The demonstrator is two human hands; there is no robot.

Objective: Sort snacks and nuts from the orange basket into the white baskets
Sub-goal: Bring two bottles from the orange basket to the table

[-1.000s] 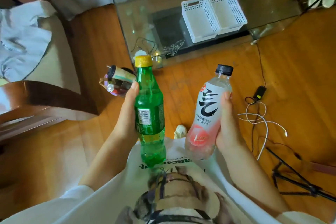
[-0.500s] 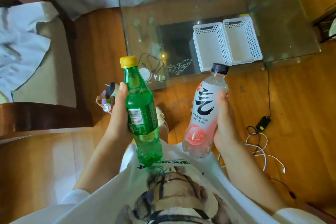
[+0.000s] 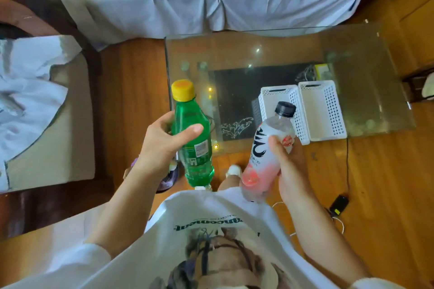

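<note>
2 bottles held, 1 per hand
Left hand (image 3: pixel 162 145) grips green bottle (image 3: pixel 192 134); right hand (image 3: pixel 287 162) grips white-pink bottle (image 3: pixel 267 150); 2 white baskets (image 3: pixel 303 110) at glass tabletop (image 3: pixel 366 73) front edge.

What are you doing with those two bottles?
A person is holding one bottle in each hand. The left hand grips a green bottle with a yellow cap, and the right hand grips a white and pink bottle with a black cap. Ahead, two white baskets sit side by side on a glass table; both look empty. No orange basket is in view.
</note>
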